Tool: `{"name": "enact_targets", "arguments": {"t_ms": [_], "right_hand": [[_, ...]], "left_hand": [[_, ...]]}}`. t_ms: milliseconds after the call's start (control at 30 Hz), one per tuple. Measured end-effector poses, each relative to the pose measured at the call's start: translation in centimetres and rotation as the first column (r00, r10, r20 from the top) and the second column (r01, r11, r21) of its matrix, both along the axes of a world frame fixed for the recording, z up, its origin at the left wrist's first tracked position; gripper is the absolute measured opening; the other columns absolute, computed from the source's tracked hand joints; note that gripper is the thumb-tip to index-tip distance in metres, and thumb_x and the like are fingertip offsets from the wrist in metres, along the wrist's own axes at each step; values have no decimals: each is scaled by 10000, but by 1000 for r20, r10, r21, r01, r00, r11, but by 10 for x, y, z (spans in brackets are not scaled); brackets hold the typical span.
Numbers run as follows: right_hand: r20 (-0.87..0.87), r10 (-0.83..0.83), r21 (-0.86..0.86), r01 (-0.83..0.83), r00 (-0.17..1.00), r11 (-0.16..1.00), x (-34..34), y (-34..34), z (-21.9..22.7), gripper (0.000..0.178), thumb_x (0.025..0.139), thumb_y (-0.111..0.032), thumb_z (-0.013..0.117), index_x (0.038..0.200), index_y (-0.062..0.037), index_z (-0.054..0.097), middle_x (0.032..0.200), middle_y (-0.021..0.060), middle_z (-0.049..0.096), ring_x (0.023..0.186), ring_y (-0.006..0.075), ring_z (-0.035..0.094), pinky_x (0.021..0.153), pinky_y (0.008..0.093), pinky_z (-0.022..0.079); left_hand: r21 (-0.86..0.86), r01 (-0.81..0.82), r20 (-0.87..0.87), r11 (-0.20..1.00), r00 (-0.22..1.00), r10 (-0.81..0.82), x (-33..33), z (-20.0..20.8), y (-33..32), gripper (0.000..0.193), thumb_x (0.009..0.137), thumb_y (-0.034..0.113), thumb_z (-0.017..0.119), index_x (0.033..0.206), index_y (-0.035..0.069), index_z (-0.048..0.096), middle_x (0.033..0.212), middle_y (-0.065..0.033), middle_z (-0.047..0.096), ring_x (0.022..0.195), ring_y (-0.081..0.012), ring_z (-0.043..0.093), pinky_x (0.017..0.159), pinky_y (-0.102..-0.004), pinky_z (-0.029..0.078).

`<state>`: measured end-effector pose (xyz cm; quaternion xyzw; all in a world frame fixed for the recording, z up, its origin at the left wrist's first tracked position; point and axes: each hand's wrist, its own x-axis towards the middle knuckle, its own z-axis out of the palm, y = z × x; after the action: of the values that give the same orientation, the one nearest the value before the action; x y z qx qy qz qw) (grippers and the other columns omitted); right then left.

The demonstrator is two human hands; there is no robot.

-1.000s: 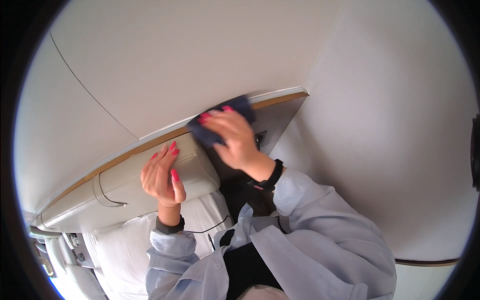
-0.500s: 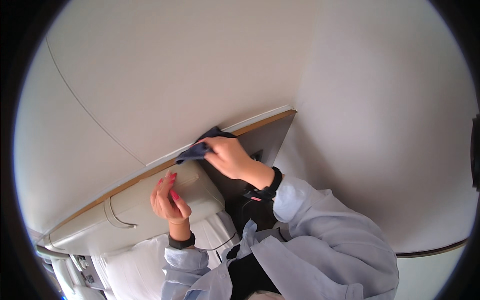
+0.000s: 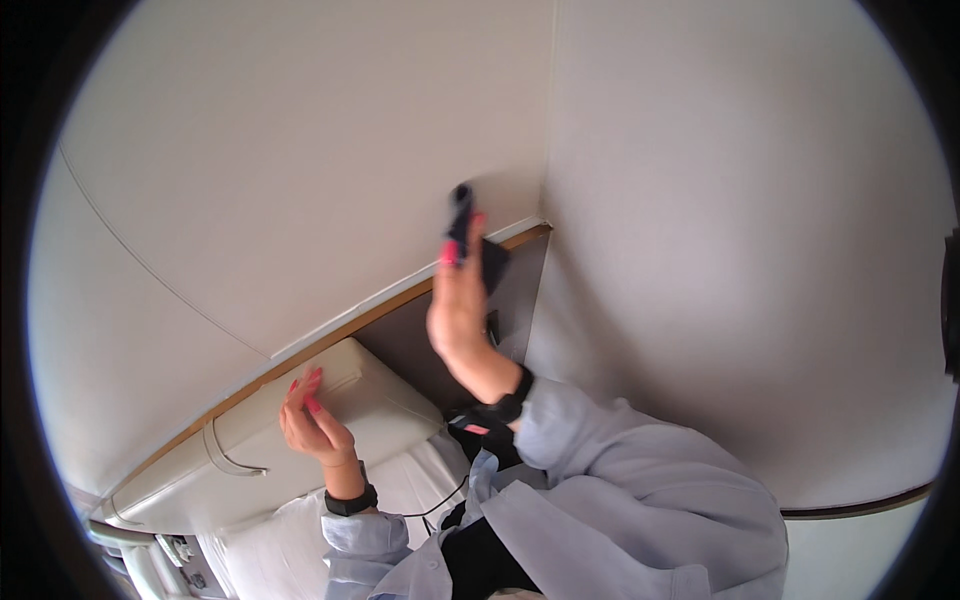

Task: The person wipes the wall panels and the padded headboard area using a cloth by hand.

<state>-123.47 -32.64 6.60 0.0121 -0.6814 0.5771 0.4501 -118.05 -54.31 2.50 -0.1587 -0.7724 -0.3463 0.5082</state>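
Note:
My right hand (image 3: 459,318), blurred by motion, is closed on a dark navy cloth (image 3: 494,264). The cloth hangs folded out of the fingers, its upper end in front of the pale wall (image 3: 330,160) and its lower end over the wooden ledge (image 3: 395,301). I cannot tell whether it touches the wall. Lower and to the left, my left hand (image 3: 318,428) is held up in front of the cream padded headboard (image 3: 385,388). Its fingers are loosely bent, the thumb apart from them, and nothing is in it.
White bedding (image 3: 275,545) lies below the headboard, which carries a looped strap (image 3: 218,452). A grey panel (image 3: 405,335) sits under the ledge. To the right a second wall (image 3: 720,250) meets the first in a corner. A thin dark cable (image 3: 440,502) runs beside my shirt.
My right hand has swung upward with the cloth, from along the ledge to higher against the wall. The view has turned slightly; my left hand stays by the headboard.

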Motion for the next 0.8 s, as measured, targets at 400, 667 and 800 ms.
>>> {"name": "enact_targets", "arguments": {"t_ms": [400, 667, 800], "right_hand": [[56, -264, -62, 268, 963, 962, -53, 40, 25, 901, 1018, -443, 417, 1489, 130, -94, 1548, 376, -148, 1466, 486, -121, 1188, 525, -24], [67, -158, 556, 95, 985, 826, -1, 62, -7, 851, 978, -373, 544, 1477, 165, 113, 1536, 413, 14, 1443, 540, 104, 1153, 550, 215], [-37, -154, 598, 145, 987, 788, 5, 72, -17, 734, 929, -242, 633, 1457, 121, 277, 1519, 367, 185, 1394, 514, 268, 1101, 535, 338]], "left_hand": [[-39, 44, -15, 998, 999, -45, -2, -8, -5, 231, 911, 96, 428, 1003, -42, 589, 933, -181, 709, 947, -333, 697, 976, -464, 466], [-100, 61, -48, 993, 997, -66, -4, -10, -6, 241, 888, 98, 441, 1014, -55, 578, 942, -203, 696, 983, -365, 696, 985, -485, 462], [-110, 34, -64, 993, 997, -41, -4, -8, -7, 250, 889, 114, 448, 1008, -47, 598, 951, -184, 708, 981, -344, 693, 972, -470, 475]]}}
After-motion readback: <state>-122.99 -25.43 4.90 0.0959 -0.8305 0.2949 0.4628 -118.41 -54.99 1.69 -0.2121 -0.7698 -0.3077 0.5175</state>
